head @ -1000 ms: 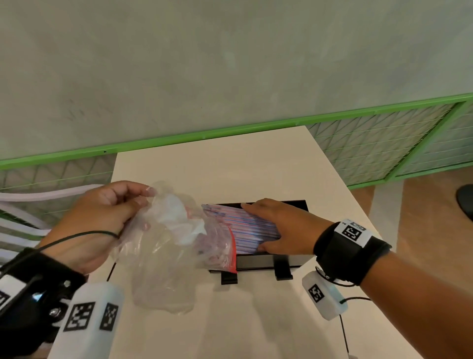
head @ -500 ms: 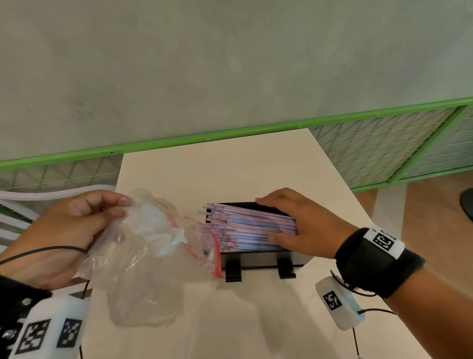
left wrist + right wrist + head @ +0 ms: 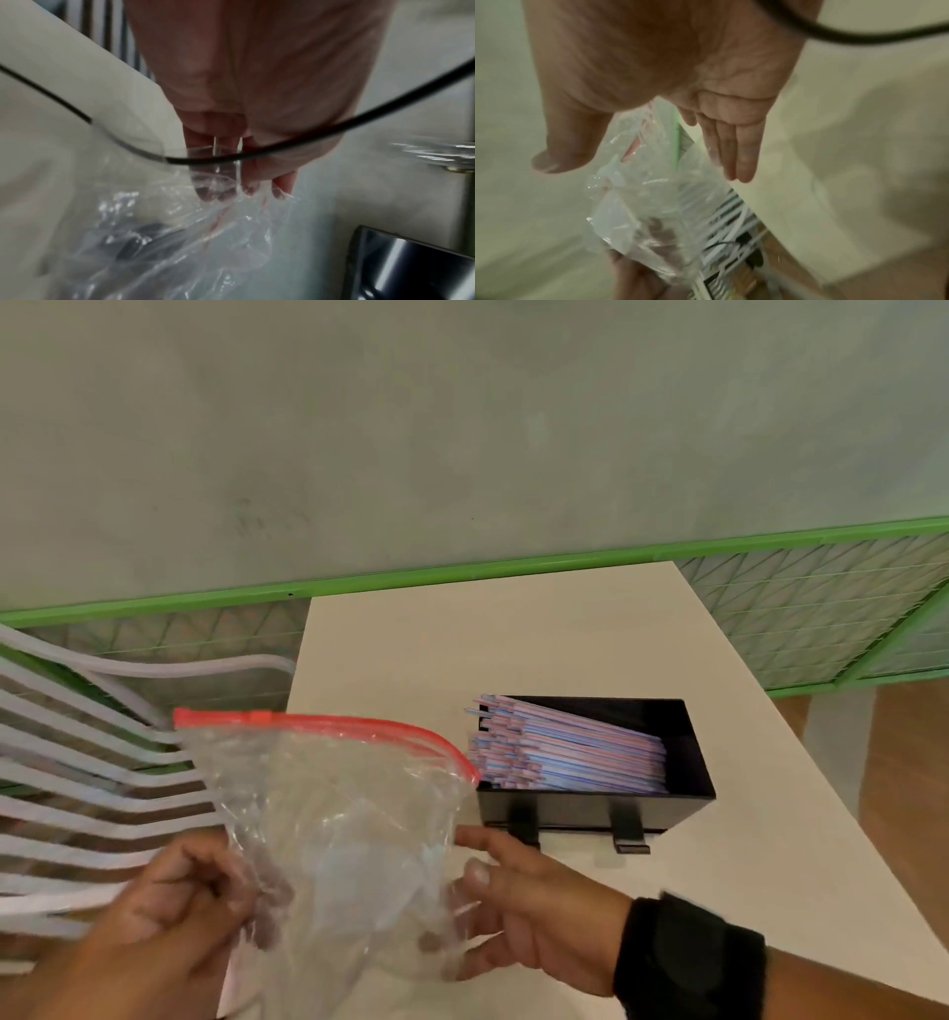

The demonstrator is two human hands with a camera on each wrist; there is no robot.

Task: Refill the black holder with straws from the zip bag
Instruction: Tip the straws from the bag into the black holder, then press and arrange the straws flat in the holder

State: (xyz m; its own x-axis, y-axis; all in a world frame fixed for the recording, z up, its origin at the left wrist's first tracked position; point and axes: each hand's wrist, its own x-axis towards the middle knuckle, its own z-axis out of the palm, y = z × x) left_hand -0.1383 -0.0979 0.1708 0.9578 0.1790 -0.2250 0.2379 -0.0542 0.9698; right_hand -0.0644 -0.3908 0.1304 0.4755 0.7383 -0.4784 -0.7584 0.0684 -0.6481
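The black holder stands on the beige table, and a slanted stack of pink-and-blue straws lies inside it. Left of it, the clear zip bag is held up with its red zip strip on top, and it looks empty. My left hand grips the bag's lower left part with curled fingers. My right hand is at the bag's lower right. In the right wrist view its fingers are straight, and the bag passes between them and the thumb. The left wrist view shows fingers through the plastic.
A white slatted chair stands close against the table's left side. A green mesh fence runs behind the table below a grey wall. Wooden floor lies beyond the table's right edge. A black cable hangs across the left wrist view.
My right hand left the straws in the holder and came back to the bag. The bag came off the straws and now hangs spread out, zip edge up.
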